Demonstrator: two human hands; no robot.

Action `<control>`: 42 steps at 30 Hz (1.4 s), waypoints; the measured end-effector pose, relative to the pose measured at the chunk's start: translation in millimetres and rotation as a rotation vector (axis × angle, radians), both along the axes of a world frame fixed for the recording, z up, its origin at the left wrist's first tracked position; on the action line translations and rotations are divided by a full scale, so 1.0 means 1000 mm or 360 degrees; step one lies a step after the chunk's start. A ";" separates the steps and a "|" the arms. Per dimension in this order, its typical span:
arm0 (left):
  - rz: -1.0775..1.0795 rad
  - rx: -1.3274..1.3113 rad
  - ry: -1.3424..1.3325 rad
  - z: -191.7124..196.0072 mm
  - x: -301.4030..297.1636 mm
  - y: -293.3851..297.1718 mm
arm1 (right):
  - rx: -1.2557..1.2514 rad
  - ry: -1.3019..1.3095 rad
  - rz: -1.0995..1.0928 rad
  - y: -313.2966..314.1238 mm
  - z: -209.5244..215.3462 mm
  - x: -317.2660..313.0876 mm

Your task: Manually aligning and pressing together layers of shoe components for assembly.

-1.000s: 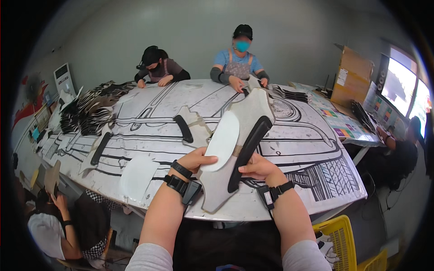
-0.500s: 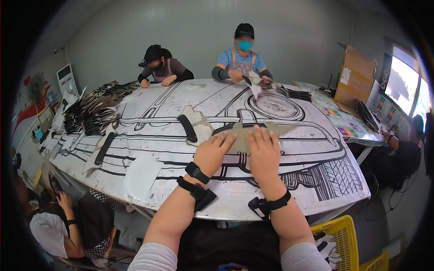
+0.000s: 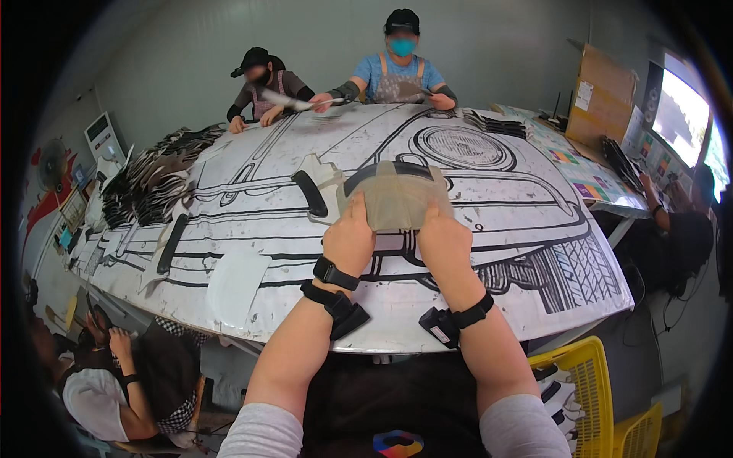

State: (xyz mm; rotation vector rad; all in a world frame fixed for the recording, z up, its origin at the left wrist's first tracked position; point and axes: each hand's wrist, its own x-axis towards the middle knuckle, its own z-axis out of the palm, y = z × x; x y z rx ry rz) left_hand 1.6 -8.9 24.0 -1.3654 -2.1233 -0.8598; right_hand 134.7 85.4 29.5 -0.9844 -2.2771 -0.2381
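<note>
Curved beige piece (image 3: 401, 202) with dark far band, one: over the printed desk (image 3: 397, 324). Left hand (image 3: 351, 235), right hand (image 3: 443, 238): gripping its near side. Dark-edged panel (image 3: 311, 192), one: just left.

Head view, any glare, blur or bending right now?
In the head view, the window at right glares nearly white; also in the head view, the near table edge bows, and a pale piece by a co-worker's hand is smeared, while the beige piece nearer the camera looks clearer.
</note>
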 end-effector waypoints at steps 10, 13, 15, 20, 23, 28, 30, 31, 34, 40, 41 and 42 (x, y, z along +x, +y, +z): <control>-0.0785 0.0365 -0.1305 -0.047 -0.006 0.022 | -0.0158 0.0229 0.0275 -0.011 -0.017 -0.007; -0.0560 -0.0052 -0.0529 -0.051 -0.017 0.019 | -0.0190 0.0105 0.0302 -0.007 -0.022 -0.002; -0.0476 -0.0294 -0.0557 -0.048 -0.017 0.016 | -0.0221 -0.0234 0.0284 -0.008 -0.026 -0.002; -0.0397 -0.0342 -0.0838 -0.037 0.001 0.013 | -0.0027 -0.0491 0.0383 -0.010 -0.045 -0.002; -0.0391 -0.0347 -0.0618 -0.044 -0.005 0.013 | -0.0109 -0.0534 0.0409 -0.011 -0.048 -0.003; -0.0345 -0.0744 -0.0240 -0.046 -0.006 0.014 | -0.0223 -0.0771 0.0374 -0.012 -0.037 -0.004; -0.0345 -0.0826 -0.0150 -0.043 -0.002 0.013 | -0.0181 -0.0762 0.0338 -0.012 -0.039 -0.002; -0.0345 -0.0830 -0.0156 -0.041 0.001 0.012 | -0.0186 -0.0766 0.0340 -0.012 -0.041 -0.002; -0.0255 -0.0897 -0.0208 -0.040 0.004 0.012 | -0.0083 -0.0656 0.0376 -0.008 -0.049 -0.006; -0.0342 -0.0802 -0.0285 -0.047 0.010 0.013 | -0.0022 -0.0660 0.0436 -0.011 -0.049 -0.004; -0.0314 -0.0780 -0.0295 -0.047 0.011 0.014 | -0.0036 -0.0627 0.0440 -0.011 -0.048 -0.005; -0.0285 -0.0756 -0.0304 -0.047 0.011 0.015 | -0.0048 -0.0594 0.0444 -0.011 -0.048 -0.005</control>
